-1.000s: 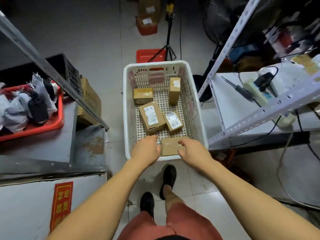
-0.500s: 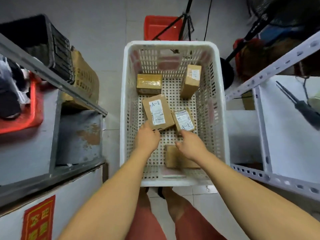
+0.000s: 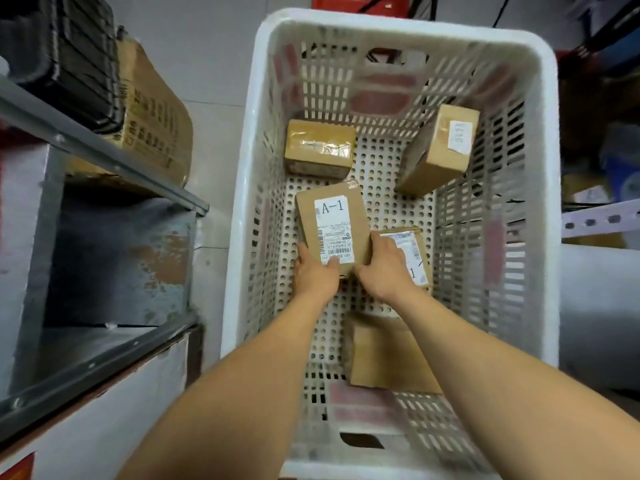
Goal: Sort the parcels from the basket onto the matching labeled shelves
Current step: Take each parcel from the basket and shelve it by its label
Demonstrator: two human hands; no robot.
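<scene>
Both hands meet at the centre of the frame on one flat brown cardboard parcel with a white "A-1" label (image 3: 333,227). The left hand (image 3: 317,271) grips the parcel's near left corner, its fingers (image 3: 304,252) curled along the left edge and the thumb lying on the barcode end of the label. The right hand (image 3: 382,268) grips the near right corner, fingers wrapped on the right edge.

Just beside the right hand, partly under it, lies a smaller brown parcel with a white printed label (image 3: 410,251), touching the A-1 parcel's right side. Below the forearms, toward the lower centre, a plain brown cardboard parcel (image 3: 384,358) rests on the basket floor. At upper centre sits a tape-wrapped brown parcel (image 3: 320,147), and to the upper right a brown box with a small white label (image 3: 440,150) leans tilted against the basket wall.

All five lie inside a white perforated plastic basket (image 3: 242,237) filling the middle of the frame. At left stands a grey metal shelf rack (image 3: 104,157) carrying a printed cardboard carton (image 3: 156,116) and a black plastic crate (image 3: 69,57) at upper left.
</scene>
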